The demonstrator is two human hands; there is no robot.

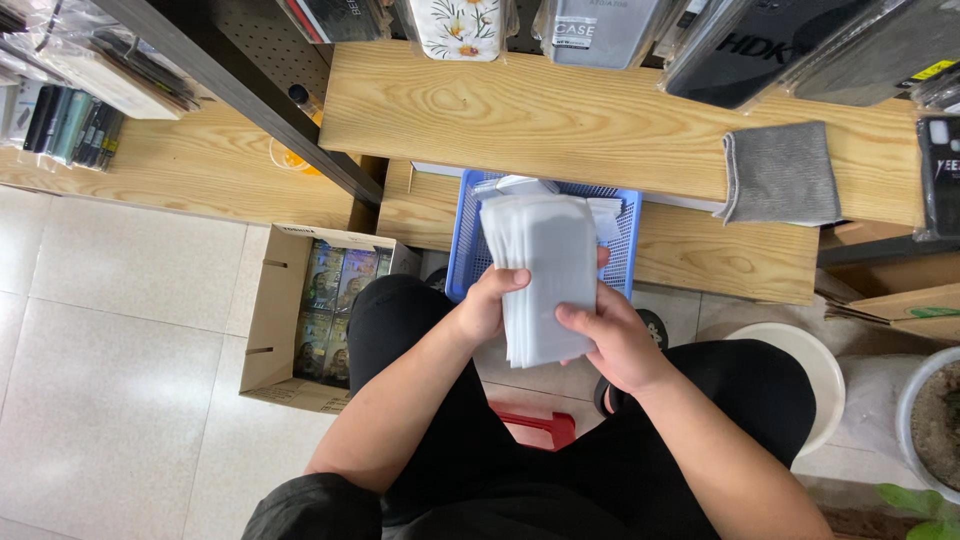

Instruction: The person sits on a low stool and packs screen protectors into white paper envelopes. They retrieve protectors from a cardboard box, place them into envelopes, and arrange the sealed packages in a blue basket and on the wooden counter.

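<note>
Taking the blue basket [625,250] as landmark: a stack of flat white sleeve-like packets [545,275] stands upright just in front of it. Left of it, an open cardboard box [272,320] holds colourful glossy packs [335,310]. Beyond it hang a white flowered packet [460,25], a grey one [595,30], black ones [745,50], far left more clear-wrapped packets [90,70].

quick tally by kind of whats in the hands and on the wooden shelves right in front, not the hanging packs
Stack of white translucent plastic sleeves, held by left hand and right hand: 1
Blue perforated plastic basket: 1
Folded grey cloth: 1
Total: 3
</note>
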